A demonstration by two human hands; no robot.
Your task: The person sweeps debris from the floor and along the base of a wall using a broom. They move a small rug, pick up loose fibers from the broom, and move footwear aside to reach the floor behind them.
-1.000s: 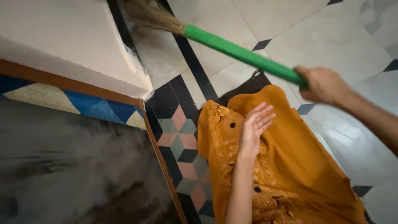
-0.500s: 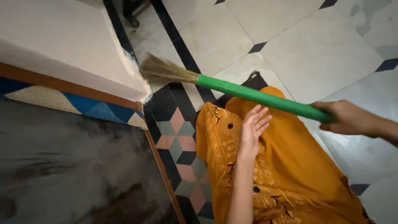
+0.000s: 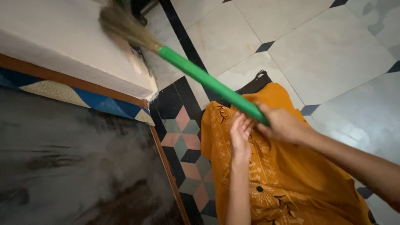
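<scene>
Compared with half a second ago, the broom [image 3: 196, 71] has swung up and to the left, and the right hand [image 3: 283, 124] has come in from the right edge to the middle, just beside the left hand [image 3: 241, 135]. Now the straw head is blurred against the white ledge [image 3: 66, 50], close to its corner, while the green handle slopes down to the right over the tiled floor [image 3: 325, 54]. Right fingers are closed around the low end of the handle. Left fingers are loosely curled and hold nothing; their tips are just next to the handle, and I cannot tell if they touch it. Both hands are above the orange cloth [image 3: 291, 175]. I judge that the sweeping stroke is starting again at the ledge.
</scene>
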